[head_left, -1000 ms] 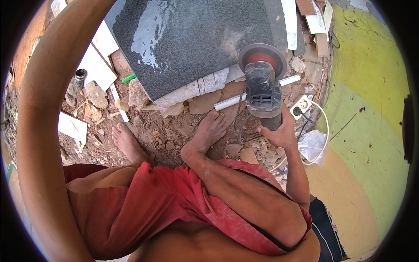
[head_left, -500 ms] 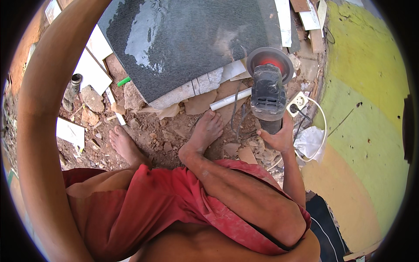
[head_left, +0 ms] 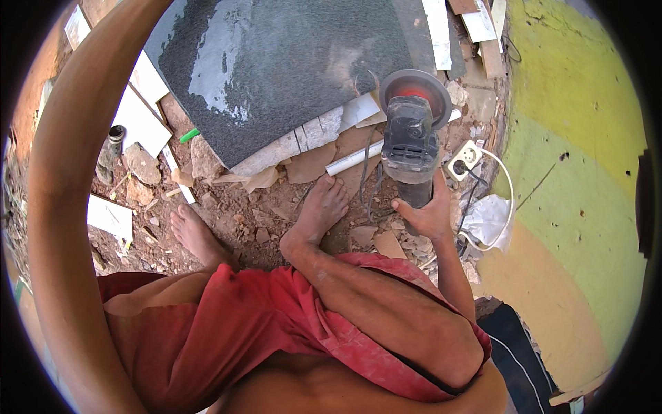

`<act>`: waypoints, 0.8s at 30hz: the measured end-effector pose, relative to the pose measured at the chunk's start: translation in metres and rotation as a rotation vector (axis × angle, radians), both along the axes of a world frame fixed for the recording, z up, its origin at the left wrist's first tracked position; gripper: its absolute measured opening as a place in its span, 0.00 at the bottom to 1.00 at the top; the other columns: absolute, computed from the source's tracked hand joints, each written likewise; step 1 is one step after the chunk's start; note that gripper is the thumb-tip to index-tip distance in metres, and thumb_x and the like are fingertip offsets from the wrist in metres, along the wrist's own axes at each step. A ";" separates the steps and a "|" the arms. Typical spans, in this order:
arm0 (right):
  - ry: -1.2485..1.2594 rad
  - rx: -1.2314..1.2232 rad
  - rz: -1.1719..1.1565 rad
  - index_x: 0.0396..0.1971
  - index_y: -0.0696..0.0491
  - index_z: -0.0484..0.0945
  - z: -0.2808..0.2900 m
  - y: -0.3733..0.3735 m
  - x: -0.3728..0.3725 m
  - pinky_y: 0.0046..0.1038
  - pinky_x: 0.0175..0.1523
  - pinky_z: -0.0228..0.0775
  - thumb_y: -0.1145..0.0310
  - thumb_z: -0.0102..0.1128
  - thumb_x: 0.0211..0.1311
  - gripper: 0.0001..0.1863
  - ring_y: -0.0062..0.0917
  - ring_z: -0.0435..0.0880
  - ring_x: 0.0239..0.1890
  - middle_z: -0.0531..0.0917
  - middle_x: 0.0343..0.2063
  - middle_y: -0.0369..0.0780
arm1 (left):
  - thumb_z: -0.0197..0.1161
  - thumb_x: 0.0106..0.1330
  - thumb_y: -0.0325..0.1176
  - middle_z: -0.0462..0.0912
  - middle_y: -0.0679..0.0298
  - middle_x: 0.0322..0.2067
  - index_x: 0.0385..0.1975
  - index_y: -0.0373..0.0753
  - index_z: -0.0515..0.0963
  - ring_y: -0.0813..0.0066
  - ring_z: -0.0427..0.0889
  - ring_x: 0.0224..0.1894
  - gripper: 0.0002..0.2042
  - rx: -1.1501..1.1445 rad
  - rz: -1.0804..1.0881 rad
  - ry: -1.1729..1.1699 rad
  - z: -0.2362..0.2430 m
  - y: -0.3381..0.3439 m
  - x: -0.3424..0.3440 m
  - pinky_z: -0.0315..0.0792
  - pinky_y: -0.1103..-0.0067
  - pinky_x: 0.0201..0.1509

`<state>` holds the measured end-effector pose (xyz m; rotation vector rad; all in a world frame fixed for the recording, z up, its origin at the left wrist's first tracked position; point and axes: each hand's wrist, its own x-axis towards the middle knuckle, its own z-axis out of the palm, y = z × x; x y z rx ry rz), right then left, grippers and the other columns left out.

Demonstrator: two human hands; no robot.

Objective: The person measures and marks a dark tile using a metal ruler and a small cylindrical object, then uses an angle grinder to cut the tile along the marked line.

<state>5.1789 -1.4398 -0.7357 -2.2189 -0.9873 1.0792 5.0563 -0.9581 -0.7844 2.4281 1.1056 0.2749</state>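
My right hand (head_left: 427, 210) is closed round the dark body of an angle grinder (head_left: 409, 141). The grinder's round disc (head_left: 439, 103) points away from me, beside the right edge of a dark stone-like slab (head_left: 296, 83). A wet, shiny patch (head_left: 217, 62) lies on the slab's left part. My left arm (head_left: 58, 207) reaches up along the left side of the view and out at the top, so my left hand is out of sight.
A power strip (head_left: 463, 160) with a black plug and a white cable lies by the yellow-green wall (head_left: 572, 138). White tile offcuts (head_left: 141, 121), stones (head_left: 143, 164), a white pipe (head_left: 354, 159) and a crumpled white bag (head_left: 488, 217) lie on the rubble ground. My bare feet (head_left: 324, 207) rest near the slab.
My right hand and the angle grinder have shifted slightly left. The whole view has also shifted a little. The grip on the grinder looks the same.
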 end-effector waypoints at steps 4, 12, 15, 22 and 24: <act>0.000 0.027 -0.050 0.55 0.61 0.69 -0.006 -0.007 -0.011 0.33 0.53 0.72 0.65 0.76 0.39 0.40 0.32 0.81 0.47 0.81 0.45 0.46 | 0.48 0.70 0.56 0.83 0.45 0.34 0.33 0.34 0.82 0.47 0.82 0.40 0.27 0.028 0.005 -0.006 -0.001 0.000 -0.002 0.72 0.60 0.47; 0.019 0.038 -0.184 0.53 0.61 0.69 -0.005 0.000 -0.039 0.30 0.50 0.72 0.61 0.77 0.41 0.39 0.27 0.80 0.43 0.82 0.40 0.44 | 0.48 0.71 0.54 0.82 0.43 0.29 0.28 0.31 0.80 0.47 0.82 0.36 0.27 0.114 0.087 -0.076 0.006 -0.010 -0.021 0.71 0.60 0.43; -0.019 0.026 -0.186 0.52 0.61 0.69 -0.006 -0.004 -0.045 0.31 0.50 0.72 0.64 0.76 0.40 0.38 0.29 0.81 0.42 0.82 0.40 0.45 | 0.48 0.71 0.53 0.81 0.43 0.26 0.25 0.31 0.79 0.48 0.82 0.33 0.27 0.037 0.109 -0.053 -0.001 -0.011 -0.017 0.71 0.60 0.40; -0.100 0.054 -0.149 0.53 0.61 0.69 -0.010 -0.003 -0.055 0.32 0.50 0.72 0.65 0.76 0.40 0.38 0.31 0.81 0.43 0.82 0.41 0.46 | 0.48 0.71 0.53 0.79 0.43 0.24 0.23 0.32 0.78 0.47 0.80 0.30 0.27 0.085 0.121 0.001 0.000 -0.008 -0.018 0.70 0.60 0.39; -0.100 0.047 -0.149 0.53 0.61 0.69 -0.010 -0.002 -0.056 0.32 0.51 0.72 0.65 0.76 0.41 0.38 0.31 0.81 0.43 0.82 0.41 0.46 | 0.48 0.71 0.53 0.79 0.43 0.24 0.24 0.32 0.77 0.47 0.80 0.30 0.27 0.074 0.128 0.007 0.002 -0.009 -0.018 0.70 0.60 0.39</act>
